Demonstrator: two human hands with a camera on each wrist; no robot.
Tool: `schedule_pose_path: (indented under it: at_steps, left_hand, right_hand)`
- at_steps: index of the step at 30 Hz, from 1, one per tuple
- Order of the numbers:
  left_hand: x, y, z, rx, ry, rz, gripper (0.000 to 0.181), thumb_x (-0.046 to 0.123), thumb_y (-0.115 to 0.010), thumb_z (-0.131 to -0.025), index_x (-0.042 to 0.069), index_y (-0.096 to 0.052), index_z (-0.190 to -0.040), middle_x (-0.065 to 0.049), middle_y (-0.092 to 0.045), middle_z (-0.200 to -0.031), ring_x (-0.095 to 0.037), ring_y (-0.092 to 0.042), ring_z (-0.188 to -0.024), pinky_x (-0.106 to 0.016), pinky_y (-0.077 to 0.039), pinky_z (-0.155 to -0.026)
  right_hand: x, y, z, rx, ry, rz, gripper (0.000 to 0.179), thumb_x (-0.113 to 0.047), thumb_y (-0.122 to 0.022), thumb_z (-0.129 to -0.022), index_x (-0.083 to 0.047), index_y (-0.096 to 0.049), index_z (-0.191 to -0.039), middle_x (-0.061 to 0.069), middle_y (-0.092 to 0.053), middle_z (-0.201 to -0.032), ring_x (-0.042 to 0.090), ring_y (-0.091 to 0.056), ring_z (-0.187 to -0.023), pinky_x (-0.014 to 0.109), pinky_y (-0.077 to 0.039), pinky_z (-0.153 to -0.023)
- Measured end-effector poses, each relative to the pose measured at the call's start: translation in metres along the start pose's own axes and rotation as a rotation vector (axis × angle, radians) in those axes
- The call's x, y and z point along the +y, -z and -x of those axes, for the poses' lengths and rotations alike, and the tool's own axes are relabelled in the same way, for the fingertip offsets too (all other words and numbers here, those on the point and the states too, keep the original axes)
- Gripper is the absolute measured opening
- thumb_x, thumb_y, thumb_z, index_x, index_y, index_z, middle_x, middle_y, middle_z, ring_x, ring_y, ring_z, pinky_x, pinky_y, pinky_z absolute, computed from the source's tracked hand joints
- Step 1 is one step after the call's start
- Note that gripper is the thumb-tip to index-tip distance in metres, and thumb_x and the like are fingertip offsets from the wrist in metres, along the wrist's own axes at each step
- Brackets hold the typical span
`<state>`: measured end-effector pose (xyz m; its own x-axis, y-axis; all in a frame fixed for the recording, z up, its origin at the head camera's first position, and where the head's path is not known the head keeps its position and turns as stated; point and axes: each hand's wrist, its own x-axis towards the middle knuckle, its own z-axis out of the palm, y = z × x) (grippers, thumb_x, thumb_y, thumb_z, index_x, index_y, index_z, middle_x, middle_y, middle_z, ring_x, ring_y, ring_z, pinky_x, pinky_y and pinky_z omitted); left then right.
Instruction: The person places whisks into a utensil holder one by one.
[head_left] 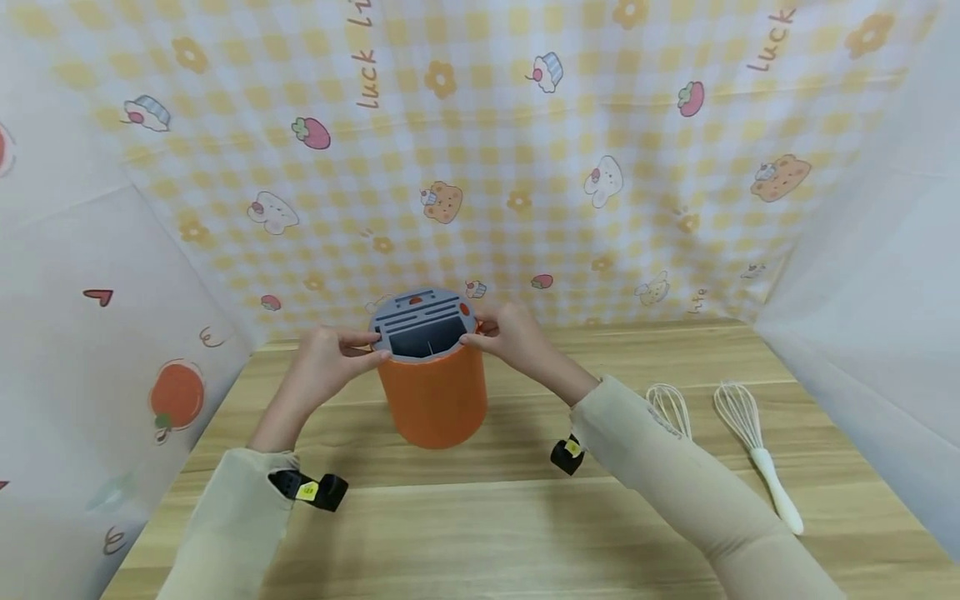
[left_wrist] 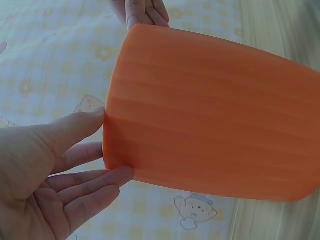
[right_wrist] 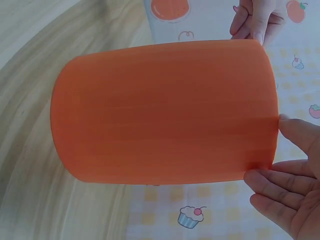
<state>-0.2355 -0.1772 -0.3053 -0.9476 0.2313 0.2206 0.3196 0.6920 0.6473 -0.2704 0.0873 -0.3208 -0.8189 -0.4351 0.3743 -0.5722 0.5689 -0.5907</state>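
An orange utensil holder (head_left: 435, 404) stands upright on the wooden table, topped by a round grey insert (head_left: 420, 318) with slots and a wide dark opening. With thumb and fingers, my left hand (head_left: 324, 367) grips the holder's top edge on the left side. Opposite it, my right hand (head_left: 519, 340) pinches the same edge on the right, thumb over the insert. The left wrist view shows the holder's plain orange wall (left_wrist: 210, 115) with fingertips at the rim. From the right wrist, the orange side (right_wrist: 165, 112) fills the middle, and the insert is hidden there.
To the right, a white whisk (head_left: 763, 462) lies on the wooden table (head_left: 450, 533). Beside it, another whisk (head_left: 670, 407) is partly covered by the right sleeve (head_left: 660, 467). A yellow checked cloth (head_left: 487, 150) hangs behind, and white cloth borders both sides.
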Motion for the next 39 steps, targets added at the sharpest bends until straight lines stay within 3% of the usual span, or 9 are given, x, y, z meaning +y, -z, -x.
schedule_pose_path:
  at_steps: [8, 13, 18, 28, 32, 39]
  left_hand:
    - [0.012, -0.011, 0.001, -0.034, 0.008, 0.007, 0.04, 0.028, -0.071, -0.081, 0.001, -0.067, -0.11, -0.017, -0.067, -0.098, -0.024, -0.066, -0.083, -0.037, -0.052, -0.068]
    - [0.018, -0.018, 0.001, -0.03, -0.027, 0.017, 0.039, 0.026, -0.072, -0.08, 0.0, -0.068, -0.109, -0.018, -0.066, -0.101, -0.024, -0.067, -0.083, -0.036, -0.053, -0.066]
    - [0.023, -0.024, 0.002, -0.046, -0.045, 0.034, 0.038, 0.025, -0.072, -0.081, 0.001, -0.067, -0.109, -0.018, -0.065, -0.103, -0.023, -0.066, -0.085, -0.036, -0.053, -0.068]
    - [0.032, -0.034, 0.003, -0.073, -0.053, 0.093, 0.036, 0.02, -0.072, -0.08, 0.0, -0.067, -0.109, -0.018, -0.063, -0.109, -0.022, -0.066, -0.085, -0.034, -0.053, -0.067]
    - [0.036, -0.037, 0.005, -0.077, -0.07, 0.1, 0.035, 0.02, -0.072, -0.08, 0.0, -0.067, -0.109, -0.017, -0.064, -0.107, -0.02, -0.067, -0.084, -0.032, -0.053, -0.066]
    - [0.043, -0.044, 0.007, -0.098, -0.079, 0.115, 0.034, 0.019, -0.072, -0.08, 0.001, -0.068, -0.108, -0.015, -0.066, -0.103, -0.019, -0.067, -0.083, -0.031, -0.053, -0.065]
  right_hand:
    - [0.001, 0.012, 0.017, -0.018, -0.068, -0.012, 0.026, -0.021, -0.068, -0.084, -0.008, -0.054, -0.066, 0.001, -0.063, -0.069, 0.012, -0.065, -0.075, 0.024, -0.051, -0.065]
    - [0.001, 0.018, 0.029, -0.011, -0.105, -0.007, 0.016, -0.022, -0.068, -0.084, -0.008, -0.063, -0.077, 0.002, -0.067, -0.078, 0.013, -0.066, -0.076, 0.025, -0.052, -0.068]
    - [-0.001, 0.024, 0.041, -0.012, -0.142, -0.01, 0.015, -0.023, -0.068, -0.084, -0.01, -0.063, -0.079, 0.001, -0.066, -0.08, 0.014, -0.066, -0.078, 0.028, -0.052, -0.069]
    - [-0.002, 0.03, 0.061, 0.052, -0.114, 0.088, 0.011, -0.024, -0.067, -0.085, -0.013, -0.066, -0.084, -0.001, -0.066, -0.08, 0.012, -0.066, -0.075, 0.027, -0.052, -0.067]
    - [-0.002, 0.033, 0.068, 0.068, -0.119, 0.105, 0.012, -0.025, -0.067, -0.085, -0.013, -0.067, -0.087, -0.001, -0.067, -0.082, 0.013, -0.066, -0.077, 0.03, -0.052, -0.068]
    - [-0.002, 0.039, 0.083, 0.101, -0.136, 0.126, 0.037, -0.026, -0.068, -0.083, -0.004, -0.066, -0.113, 0.006, -0.069, -0.09, 0.017, -0.067, -0.08, 0.033, -0.052, -0.066]
